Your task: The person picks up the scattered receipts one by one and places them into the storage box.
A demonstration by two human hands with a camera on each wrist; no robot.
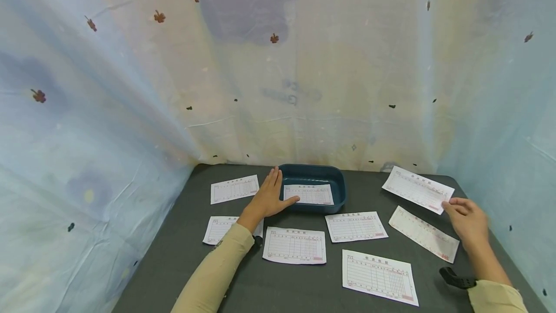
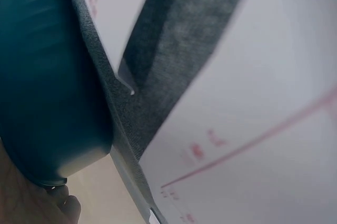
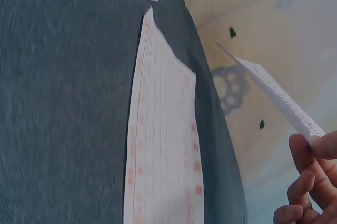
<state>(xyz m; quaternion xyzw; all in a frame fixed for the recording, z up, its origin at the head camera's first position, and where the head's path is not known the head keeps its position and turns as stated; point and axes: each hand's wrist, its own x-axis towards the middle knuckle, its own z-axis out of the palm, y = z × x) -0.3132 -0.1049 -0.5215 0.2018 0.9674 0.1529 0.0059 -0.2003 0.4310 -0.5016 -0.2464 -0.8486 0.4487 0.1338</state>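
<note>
A white rectangular printed paper slip [image 1: 418, 190] is raised above the right side of a dark grey table [image 1: 182, 255], one corner pinched by the right hand [image 1: 469, 219]. Well apart, the straight-fingered left hand [image 1: 270, 198] touches a deep-teal rectangular plastic tray [image 1: 310, 172] containing another printed slip [image 1: 309, 194].

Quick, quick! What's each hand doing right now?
Left hand: open, fingers straight, at the blue bin's left end.
Right hand: closed, pinching a printed paper slip by one end.
</note>
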